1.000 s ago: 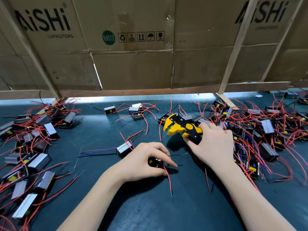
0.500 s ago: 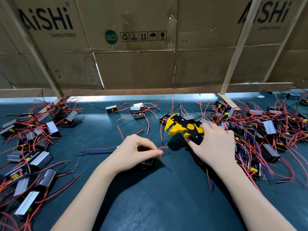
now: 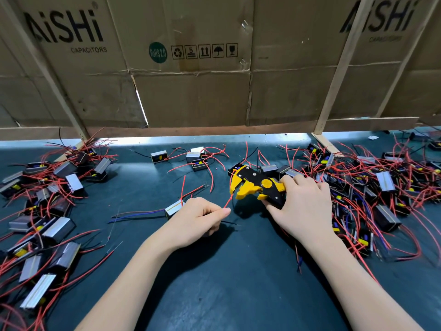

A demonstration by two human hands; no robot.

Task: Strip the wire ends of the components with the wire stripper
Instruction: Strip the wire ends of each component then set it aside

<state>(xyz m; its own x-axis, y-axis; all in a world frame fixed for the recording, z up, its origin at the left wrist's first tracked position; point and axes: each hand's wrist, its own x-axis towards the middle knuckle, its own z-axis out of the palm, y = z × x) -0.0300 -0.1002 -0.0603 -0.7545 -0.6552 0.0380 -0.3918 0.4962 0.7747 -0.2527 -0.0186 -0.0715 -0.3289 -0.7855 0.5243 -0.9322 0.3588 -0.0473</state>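
My right hand [image 3: 303, 206] grips the handles of the yellow and black wire stripper [image 3: 255, 186], whose jaws point left and stand apart. My left hand [image 3: 198, 218] pinches a thin red wire [image 3: 228, 201] between thumb and forefinger; the wire's free end rises toward the stripper's jaws. The component that the wire belongs to is mostly hidden under my left hand. A silver-topped component [image 3: 174, 207] with blue and red leads lies just left of that hand.
Piles of boxy components with red wires cover the dark mat on the left [image 3: 47, 211] and on the right [image 3: 372, 187]. A few loose components [image 3: 195, 158] lie at the back centre. Cardboard sheets on a wooden frame [image 3: 191, 80] wall off the far side.
My left hand has lifted the component off the mat and drawn its red wire up toward the stripper's jaws. My right hand and the stripper have barely moved.
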